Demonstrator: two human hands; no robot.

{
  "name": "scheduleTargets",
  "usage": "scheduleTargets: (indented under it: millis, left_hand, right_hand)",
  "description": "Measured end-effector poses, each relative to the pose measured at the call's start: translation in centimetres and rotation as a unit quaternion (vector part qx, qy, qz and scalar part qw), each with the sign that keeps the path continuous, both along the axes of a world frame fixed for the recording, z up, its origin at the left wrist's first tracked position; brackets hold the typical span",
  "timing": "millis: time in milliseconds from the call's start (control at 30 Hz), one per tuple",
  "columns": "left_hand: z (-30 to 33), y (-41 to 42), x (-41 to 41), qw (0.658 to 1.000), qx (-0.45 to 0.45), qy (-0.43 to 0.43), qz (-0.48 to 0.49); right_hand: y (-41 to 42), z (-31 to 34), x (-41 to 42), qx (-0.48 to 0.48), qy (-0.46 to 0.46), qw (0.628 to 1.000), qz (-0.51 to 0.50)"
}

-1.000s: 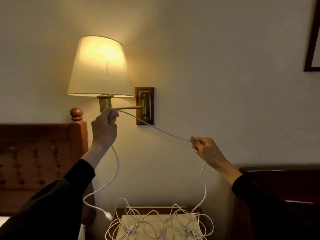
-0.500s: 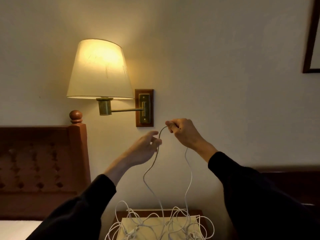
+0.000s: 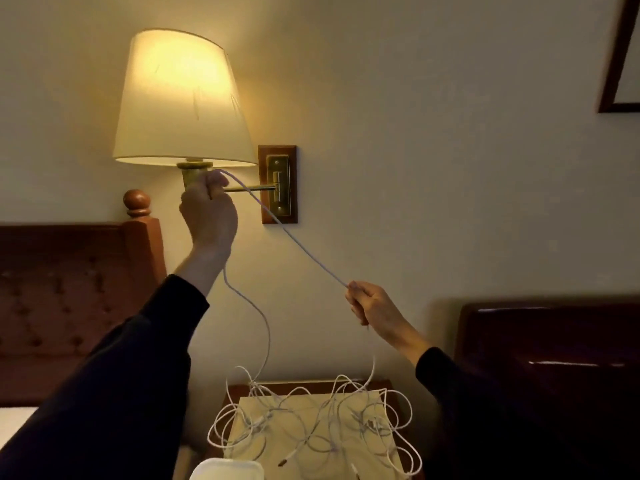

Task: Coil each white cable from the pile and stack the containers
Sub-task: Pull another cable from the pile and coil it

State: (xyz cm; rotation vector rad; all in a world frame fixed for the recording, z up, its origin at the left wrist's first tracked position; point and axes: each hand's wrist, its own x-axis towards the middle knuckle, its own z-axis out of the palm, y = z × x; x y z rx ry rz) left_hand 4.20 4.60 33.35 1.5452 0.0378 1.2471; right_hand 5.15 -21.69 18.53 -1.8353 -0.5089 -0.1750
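Up by the brass stem of the wall lamp (image 3: pixel 183 98), my left hand (image 3: pixel 209 216) is a fist curled round the white cable (image 3: pixel 294 239), with the cord coming out over the top of my knuckles. Half a second ago this hand was low and close to the other one, fingers only loosely on the cord; now it has swung back up and out to the left, and the stretch between my hands runs nearly straight again, slanting down to the right.

Below my left wrist a slack length of the same cable hangs in a curve and drops into the pile (image 3: pixel 311 424) on the counter (image 3: pixel 242 403). The pile is a loose tangle of white loops with plug ends showing, so most of the cords are not coiled yet. At the bottom edge, just in front of the pile, sits a white container (image 3: pixel 227 469), only its top in view.

To the right, my right hand (image 3: pixel 372 304) pinches the lower end of the taut run, fingers closed on it, and more cord falls from it to the pile.

I read this as another arm's-length drawn out of the tangle, ready to fold into the next loop.
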Motion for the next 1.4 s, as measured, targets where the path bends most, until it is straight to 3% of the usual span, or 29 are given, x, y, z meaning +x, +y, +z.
scheduleTargets:
  millis: [67,133,167,233,267,300,333,367,433,467,500,600,700,767,900,1033,1233,1333,1400]
  left_hand:
    - [-0.6,2.0,1.2,0.999,-0.009,0.027,-0.019]
    - [-2.2,2.7,1.6,0.973,0.113,0.182,-0.090]
    - [-3.3,2.9,1.5,0.916,0.217,0.314,-0.127]
    - [-4.9,3.0,0.4,0.713,0.406,0.560,-0.116]
    - [-5.6,3.1,-0.1,0.629,0.463,0.620,-0.068]
    - [-5.6,3.1,-0.6,0.588,0.499,0.636,-0.031]
    - [-5.3,3.0,-0.9,0.596,0.512,0.618,0.009]
    - [-4.8,2.7,-1.2,0.629,0.520,0.576,0.047]
    - [-4.1,1.6,-1.4,0.775,0.459,0.433,0.028]
    - [-4.4,0.3,-1.4,0.833,0.423,0.355,-0.039]
    - [-4.7,-1.5,-1.8,0.859,0.406,0.288,-0.119]
    - [-7.5,-6.1,-1.4,0.844,0.434,0.207,-0.236]
    - [-9.3,-7.2,-0.1,0.872,0.370,0.193,-0.257]
    - [-9.6,-7.0,0.7,0.875,0.389,0.187,-0.219]
    - [-9.7,-6.7,1.3,0.845,0.483,0.106,-0.204]
    - [-7.9,-5.7,1.4,0.845,0.529,0.024,-0.078]
    - [-7.3,-1.4,1.3,0.920,0.389,0.004,0.032]
    - [-6.4,0.9,0.8,0.956,0.276,0.030,0.095]
    - [-6.1,1.9,0.9,0.964,0.240,0.042,0.108]
  right_hand:
    - [-1.1,-1.3,0.3,-0.005,0.013,1.000,-0.022]
    - [-1.4,-0.2,0.6,0.017,-0.013,0.998,-0.058]
    - [-1.3,0.9,0.8,0.023,-0.037,0.996,-0.080]
    - [-0.8,3.6,1.0,-0.004,-0.094,0.988,-0.120]
    - [-0.6,4.7,1.2,-0.029,-0.113,0.984,-0.134]
    - [-0.4,5.6,1.4,-0.053,-0.127,0.980,-0.143]
    - [-0.3,6.3,1.7,-0.077,-0.139,0.976,-0.150]
    - [-0.2,6.8,1.9,-0.101,-0.148,0.971,-0.157]
    - [0.2,7.4,2.2,-0.140,-0.155,0.965,-0.158]
    - [0.6,7.6,2.2,-0.150,-0.154,0.965,-0.152]
    - [1.0,7.8,2.0,-0.156,-0.153,0.965,-0.145]
    - [2.0,8.2,1.2,-0.167,-0.160,0.965,-0.122]
    - [1.9,7.6,0.7,-0.176,-0.161,0.965,-0.113]
    - [1.3,6.9,0.5,-0.187,-0.163,0.963,-0.109]
    - [0.7,6.4,0.4,-0.170,-0.158,0.969,-0.081]
    - [1.0,4.6,0.4,-0.099,-0.111,0.988,-0.042]
    - [0.5,1.4,0.5,-0.036,-0.051,0.998,-0.016]
    - [-0.5,-0.9,0.5,-0.035,-0.007,0.999,-0.015]
    - [-1.0,-2.3,0.7,-0.039,0.015,0.999,-0.027]
